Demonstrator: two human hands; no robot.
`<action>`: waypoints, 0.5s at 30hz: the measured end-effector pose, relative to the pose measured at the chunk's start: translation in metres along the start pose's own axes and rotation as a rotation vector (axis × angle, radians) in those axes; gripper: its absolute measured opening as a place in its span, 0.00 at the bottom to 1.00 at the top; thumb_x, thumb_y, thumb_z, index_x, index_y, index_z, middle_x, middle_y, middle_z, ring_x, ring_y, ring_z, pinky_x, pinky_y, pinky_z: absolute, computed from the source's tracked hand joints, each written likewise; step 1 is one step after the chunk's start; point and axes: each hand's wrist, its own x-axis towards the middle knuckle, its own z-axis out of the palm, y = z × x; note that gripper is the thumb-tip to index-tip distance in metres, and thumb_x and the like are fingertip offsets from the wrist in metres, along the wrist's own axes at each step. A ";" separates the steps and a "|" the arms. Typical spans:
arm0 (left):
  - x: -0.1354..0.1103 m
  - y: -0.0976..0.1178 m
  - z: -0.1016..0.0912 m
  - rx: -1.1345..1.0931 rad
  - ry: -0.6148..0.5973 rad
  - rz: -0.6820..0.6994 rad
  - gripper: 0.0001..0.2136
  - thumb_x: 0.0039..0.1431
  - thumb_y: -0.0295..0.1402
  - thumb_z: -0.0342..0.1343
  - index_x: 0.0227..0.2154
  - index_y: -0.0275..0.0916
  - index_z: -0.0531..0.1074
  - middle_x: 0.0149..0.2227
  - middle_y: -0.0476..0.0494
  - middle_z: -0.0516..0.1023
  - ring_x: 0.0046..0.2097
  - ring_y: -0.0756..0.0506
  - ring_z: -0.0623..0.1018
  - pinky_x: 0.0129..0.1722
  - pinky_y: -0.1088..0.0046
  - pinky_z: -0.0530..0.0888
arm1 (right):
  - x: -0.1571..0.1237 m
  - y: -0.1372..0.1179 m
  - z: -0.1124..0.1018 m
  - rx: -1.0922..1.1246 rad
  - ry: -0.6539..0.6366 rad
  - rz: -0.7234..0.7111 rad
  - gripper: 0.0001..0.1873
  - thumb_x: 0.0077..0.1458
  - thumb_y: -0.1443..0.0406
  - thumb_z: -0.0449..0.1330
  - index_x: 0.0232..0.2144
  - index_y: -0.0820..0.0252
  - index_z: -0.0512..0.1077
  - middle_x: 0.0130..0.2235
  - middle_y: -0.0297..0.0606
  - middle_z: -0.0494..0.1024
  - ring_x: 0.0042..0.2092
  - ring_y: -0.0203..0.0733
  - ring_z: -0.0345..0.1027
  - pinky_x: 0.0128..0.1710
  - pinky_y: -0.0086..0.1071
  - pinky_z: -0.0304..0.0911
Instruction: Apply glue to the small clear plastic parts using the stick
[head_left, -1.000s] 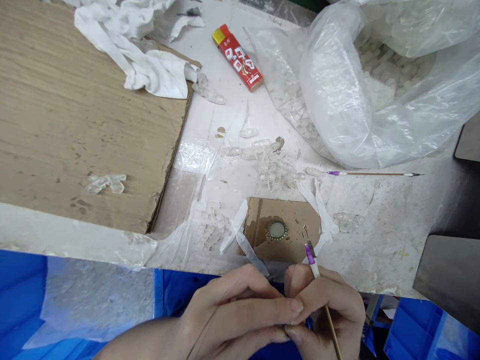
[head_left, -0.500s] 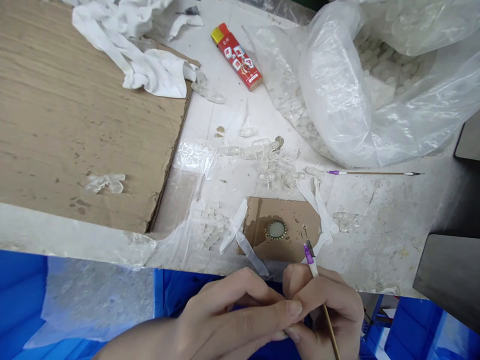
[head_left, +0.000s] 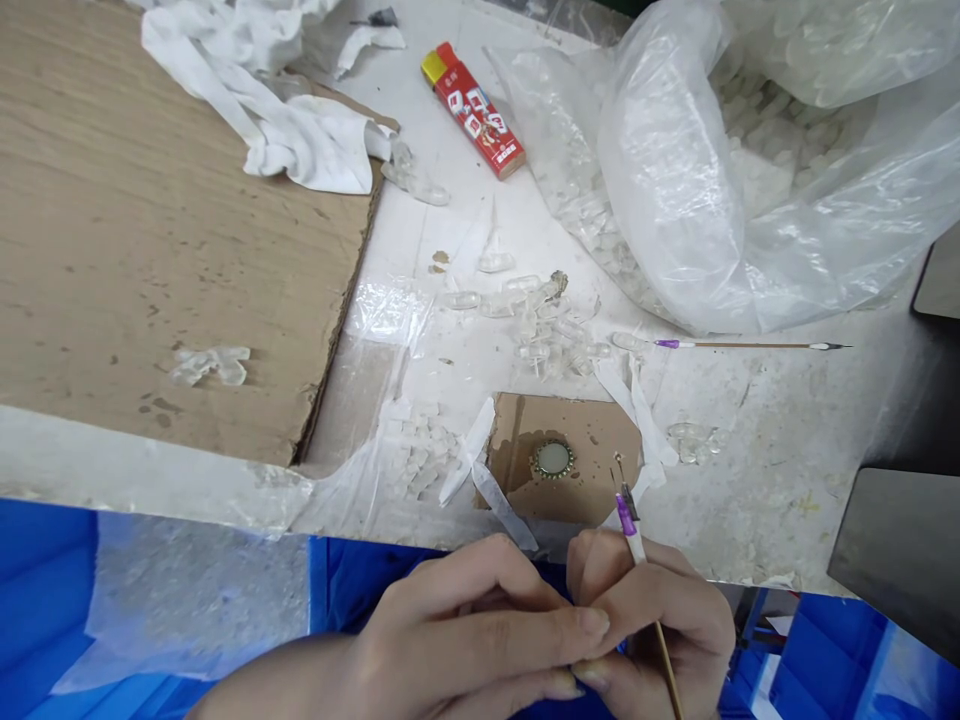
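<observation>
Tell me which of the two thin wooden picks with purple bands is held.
The pick pinched in the right hand; the other pick lies untouched on the white work surface.

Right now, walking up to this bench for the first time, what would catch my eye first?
The red-and-yellow box pops out against the white worktop at top centre. To its right sits a big clear plastic bag of small glassy pieces. At the bottom, the right hand pinches a purple-banded stick tool close to the left hand.
</observation>
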 end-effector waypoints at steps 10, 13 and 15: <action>-0.005 0.002 -0.005 0.018 -0.047 -0.048 0.19 0.69 0.27 0.63 0.60 0.49 0.78 0.38 0.46 0.86 0.33 0.49 0.86 0.36 0.83 0.86 | -0.001 0.003 0.002 -0.007 0.023 -0.017 0.04 0.66 0.64 0.64 0.41 0.55 0.79 0.25 0.30 0.66 0.24 0.34 0.57 0.21 0.28 0.57; -0.009 0.005 -0.003 -0.029 -0.004 -0.122 0.17 0.70 0.26 0.61 0.57 0.50 0.80 0.41 0.46 0.87 0.33 0.50 0.87 0.34 0.86 0.85 | -0.001 0.000 0.002 -0.013 0.006 0.003 0.04 0.66 0.64 0.63 0.41 0.55 0.78 0.25 0.30 0.66 0.24 0.34 0.57 0.21 0.28 0.57; -0.010 0.004 0.002 -0.068 0.002 -0.160 0.18 0.71 0.23 0.59 0.57 0.50 0.80 0.43 0.46 0.88 0.34 0.50 0.88 0.33 0.88 0.84 | -0.001 -0.002 0.003 -0.021 0.012 0.010 0.03 0.66 0.65 0.63 0.41 0.55 0.78 0.25 0.30 0.66 0.24 0.34 0.57 0.21 0.28 0.57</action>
